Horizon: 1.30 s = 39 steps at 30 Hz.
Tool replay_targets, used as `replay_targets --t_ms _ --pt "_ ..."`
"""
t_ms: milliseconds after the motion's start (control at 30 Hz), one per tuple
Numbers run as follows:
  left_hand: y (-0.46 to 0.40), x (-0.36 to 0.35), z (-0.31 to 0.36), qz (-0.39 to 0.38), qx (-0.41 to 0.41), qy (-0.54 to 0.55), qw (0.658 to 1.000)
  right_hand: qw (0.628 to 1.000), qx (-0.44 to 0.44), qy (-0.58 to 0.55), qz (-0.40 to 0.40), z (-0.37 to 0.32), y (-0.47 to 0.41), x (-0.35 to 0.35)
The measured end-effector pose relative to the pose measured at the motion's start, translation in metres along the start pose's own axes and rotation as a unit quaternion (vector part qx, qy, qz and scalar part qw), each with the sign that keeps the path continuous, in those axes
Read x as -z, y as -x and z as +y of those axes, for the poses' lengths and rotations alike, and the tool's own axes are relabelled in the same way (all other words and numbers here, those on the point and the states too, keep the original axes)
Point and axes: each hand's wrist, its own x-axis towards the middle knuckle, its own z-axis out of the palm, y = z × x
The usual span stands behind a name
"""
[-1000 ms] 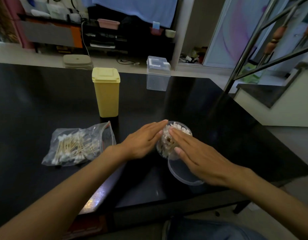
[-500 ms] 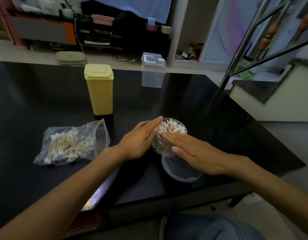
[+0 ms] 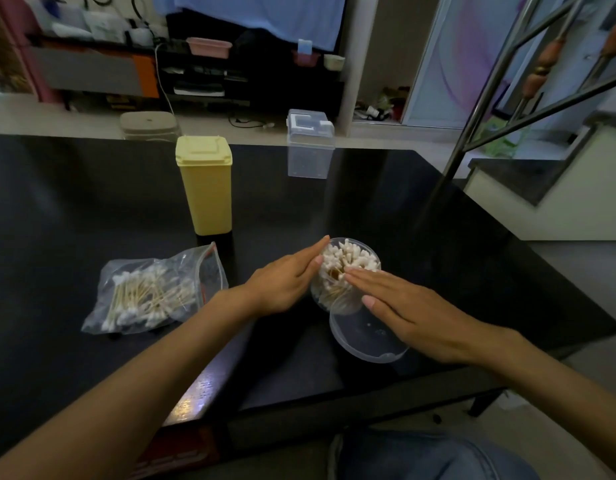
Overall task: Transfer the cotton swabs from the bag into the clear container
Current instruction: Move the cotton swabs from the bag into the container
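Note:
A round clear container (image 3: 339,299) stands on the black table (image 3: 92,209), packed with upright cotton swabs (image 3: 348,259). My left hand (image 3: 285,282) lies flat against its left side with straight fingers. My right hand (image 3: 403,310) reaches in from the right, its straight fingers touching the swab heads at the front of the opening. A clear zip bag (image 3: 154,296) holding more swabs lies on the table to the left, its mouth facing the container. The container's clear lid (image 3: 365,344) lies just in front, partly under my right hand.
A tall yellow lidded box (image 3: 205,185) stands behind the bag. A clear rectangular box (image 3: 310,145) sits at the table's far edge. A metal stair railing (image 3: 490,98) rises at the right. The table's near edge runs just below my forearms.
Both hands stay at the container; my right hand has slid a little lower across the swab heads. The view has shifted slightly.

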Motion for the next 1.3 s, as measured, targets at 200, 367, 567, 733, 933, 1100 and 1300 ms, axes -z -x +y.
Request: replay_targets --t_ms 200,367,567,733,933,1100,1300 --pt "-0.031 -0.007 0.013 0.002 0.015 0.005 1.0 0.999 -0.047 0.015 -0.008 0.02 -0.01 0.016" --pt "-0.049 -0.011 0.022 0.015 0.023 0.033 0.999 0.99 -0.064 -0.12 0.043 0.039 -0.022 0.026" --pt "-0.01 0.012 0.022 0.096 0.005 0.047 0.994 0.952 -0.051 -0.202 0.225 0.001 -0.039 0.052" --pt "0.053 0.055 -0.002 0.212 0.019 0.046 0.976 0.95 -0.057 -0.207 0.226 -0.059 -0.061 0.031" --pt "0.109 0.087 -0.05 0.293 0.212 -0.21 0.909 0.977 -0.039 -0.186 0.102 -0.102 -0.096 -0.037" --pt "0.107 0.07 -0.067 0.111 0.296 -0.233 0.92 0.978 -0.037 -0.198 0.06 -0.103 -0.104 -0.05" --pt "0.086 0.044 -0.068 0.126 0.102 -0.099 0.982 0.948 -0.125 -0.281 0.081 -0.083 -0.095 -0.045"
